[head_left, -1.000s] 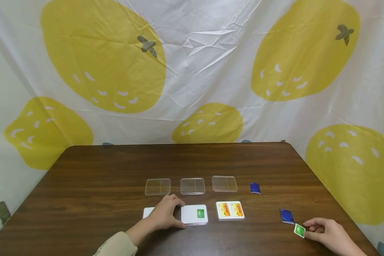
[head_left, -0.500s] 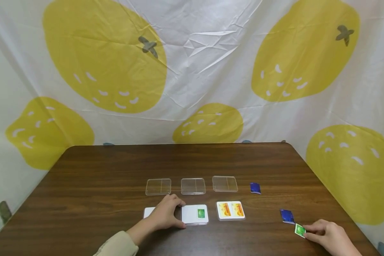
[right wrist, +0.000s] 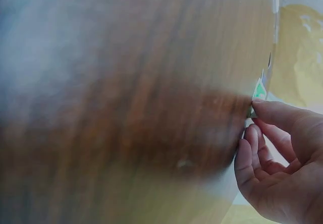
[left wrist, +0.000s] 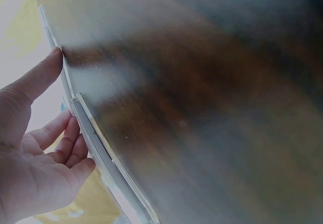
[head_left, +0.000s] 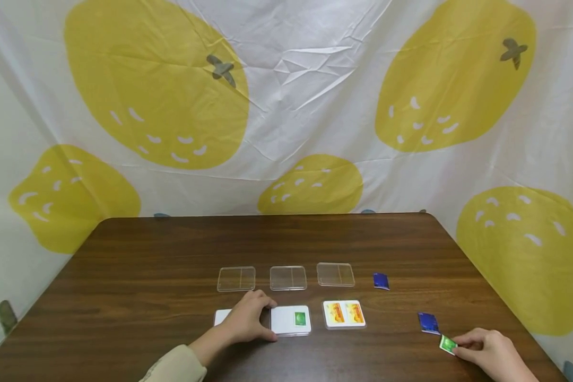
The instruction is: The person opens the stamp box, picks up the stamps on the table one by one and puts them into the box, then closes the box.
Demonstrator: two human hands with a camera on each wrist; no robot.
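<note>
My left hand (head_left: pixel 249 317) spans the left end of a flat clear case with a white insert (head_left: pixel 283 314), its thumb at the near corner and fingers at the far one. A green stamp (head_left: pixel 300 319) lies on that insert's right part. Another white-filled case (head_left: pixel 221 315) is partly hidden behind this hand. At the right, my right hand (head_left: pixel 494 352) pinches a second green stamp (head_left: pixel 447 344) by its edge between thumb and index finger. Its far corner is right at a dark blue piece (head_left: pixel 428 322) on the table. The right wrist view shows the pinched stamp (right wrist: pixel 259 92) edge-on.
Three clear empty lids (head_left: pixel 288 278) lie in a row behind the cases. A third case (head_left: pixel 344 314) holds two orange stamps. Another blue piece (head_left: pixel 381 281) lies farther back. The brown wooden table (head_left: pixel 172 244) ends at a lemon-print cloth (head_left: pixel 305 106).
The green stamp in my right hand has tilted, so its face looks narrower, and the right hand has turned slightly. My left hand stays at the middle case.
</note>
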